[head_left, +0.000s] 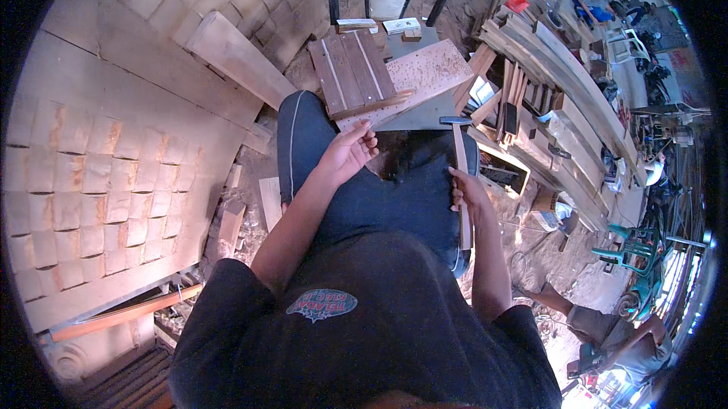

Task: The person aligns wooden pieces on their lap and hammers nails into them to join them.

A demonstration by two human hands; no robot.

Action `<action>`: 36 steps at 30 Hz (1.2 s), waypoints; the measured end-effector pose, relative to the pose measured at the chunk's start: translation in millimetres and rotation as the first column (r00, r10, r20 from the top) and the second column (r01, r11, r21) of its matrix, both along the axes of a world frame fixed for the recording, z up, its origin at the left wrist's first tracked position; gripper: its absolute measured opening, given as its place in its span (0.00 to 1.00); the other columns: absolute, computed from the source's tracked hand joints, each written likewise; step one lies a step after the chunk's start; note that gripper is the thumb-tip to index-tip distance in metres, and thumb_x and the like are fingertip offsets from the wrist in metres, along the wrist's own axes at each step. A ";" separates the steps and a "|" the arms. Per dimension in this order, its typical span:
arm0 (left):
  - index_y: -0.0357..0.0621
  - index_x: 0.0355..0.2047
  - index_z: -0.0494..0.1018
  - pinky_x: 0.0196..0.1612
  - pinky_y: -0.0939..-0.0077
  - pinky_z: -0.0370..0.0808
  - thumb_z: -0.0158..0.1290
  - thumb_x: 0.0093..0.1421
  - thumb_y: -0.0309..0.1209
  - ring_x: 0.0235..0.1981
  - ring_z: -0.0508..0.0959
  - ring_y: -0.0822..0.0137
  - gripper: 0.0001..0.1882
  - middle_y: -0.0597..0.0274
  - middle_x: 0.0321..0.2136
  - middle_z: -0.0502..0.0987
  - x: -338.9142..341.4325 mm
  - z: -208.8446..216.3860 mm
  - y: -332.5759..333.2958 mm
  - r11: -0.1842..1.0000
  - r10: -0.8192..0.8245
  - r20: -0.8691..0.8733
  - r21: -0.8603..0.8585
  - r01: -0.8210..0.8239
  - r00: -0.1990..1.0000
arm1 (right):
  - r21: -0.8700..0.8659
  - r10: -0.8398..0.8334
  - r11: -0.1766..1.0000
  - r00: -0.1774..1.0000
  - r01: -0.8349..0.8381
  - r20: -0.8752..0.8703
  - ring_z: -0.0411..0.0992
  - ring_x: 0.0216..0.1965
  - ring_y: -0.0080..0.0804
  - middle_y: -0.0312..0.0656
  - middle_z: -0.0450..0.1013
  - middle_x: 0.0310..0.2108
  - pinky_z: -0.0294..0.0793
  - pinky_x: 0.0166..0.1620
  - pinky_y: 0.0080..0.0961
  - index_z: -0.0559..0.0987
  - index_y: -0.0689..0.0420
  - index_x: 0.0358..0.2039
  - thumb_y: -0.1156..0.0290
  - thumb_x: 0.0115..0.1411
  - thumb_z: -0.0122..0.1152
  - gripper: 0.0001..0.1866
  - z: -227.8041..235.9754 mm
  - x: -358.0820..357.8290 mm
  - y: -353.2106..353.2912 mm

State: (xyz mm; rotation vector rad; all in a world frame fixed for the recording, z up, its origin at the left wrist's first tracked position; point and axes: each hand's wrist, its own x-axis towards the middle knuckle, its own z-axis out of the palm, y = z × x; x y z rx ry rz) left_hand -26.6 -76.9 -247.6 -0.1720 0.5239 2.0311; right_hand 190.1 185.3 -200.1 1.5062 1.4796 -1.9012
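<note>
Head view: right hand holds hammer, left hand near speckled board.

Light glares white around four o'clock, the black shirt sits dim and grainy, and fisheye distortion bows the long planks towards two o'clock.

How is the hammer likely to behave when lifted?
The hammer is probably stiff, with a straight, seemingly wooden handle. It may feel top-heavy: the dark, metal-looking head sits at the far end, beyond the right hand.
</note>
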 end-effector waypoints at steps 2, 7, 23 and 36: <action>0.47 0.42 0.76 0.43 0.70 0.76 0.58 0.68 0.34 0.37 0.79 0.69 0.07 0.65 0.34 0.78 -0.9 4.4 -0.9 0.997 0.017 -0.095 -0.073 -0.024 0.995 | 0.022 0.014 1.000 1.000 -0.014 -0.003 0.60 0.09 0.24 0.29 0.59 0.12 0.74 0.17 0.31 0.69 0.49 0.23 0.47 0.61 0.67 0.23 0.2 -0.2 -1.7; 0.46 0.40 0.77 0.39 0.75 0.74 0.59 0.68 0.35 0.36 0.78 0.72 0.08 0.65 0.33 0.79 -3.5 3.8 -3.4 0.940 0.011 -0.348 -0.315 -0.128 0.937 | 0.000 0.021 1.000 1.000 -0.021 -0.023 0.59 0.09 0.24 0.28 0.58 0.12 0.74 0.16 0.32 0.69 0.49 0.23 0.46 0.62 0.66 0.23 -3.7 -1.6 -4.1; 0.39 0.39 0.85 0.32 0.82 0.70 0.64 0.63 0.35 0.28 0.75 0.81 0.12 0.67 0.29 0.83 -62.1 49.5 27.0 0.775 -0.180 -0.661 -0.551 -0.308 0.729 | 0.002 -0.012 1.000 1.000 0.012 0.001 0.59 0.09 0.22 0.27 0.59 0.12 0.71 0.15 0.29 0.69 0.47 0.22 0.45 0.62 0.65 0.23 4.3 1.3 -4.7; 0.34 0.45 0.82 0.37 0.80 0.76 0.65 0.59 0.27 0.36 0.82 0.74 0.14 0.58 0.37 0.85 -114.3 1.1 113.1 0.840 -0.192 -0.829 -0.416 -0.350 0.525 | -0.033 -0.050 0.998 0.998 0.051 0.035 0.58 0.08 0.21 0.27 0.58 0.11 0.71 0.15 0.27 0.67 0.47 0.22 0.45 0.62 0.65 0.24 -1.4 12.5 8.2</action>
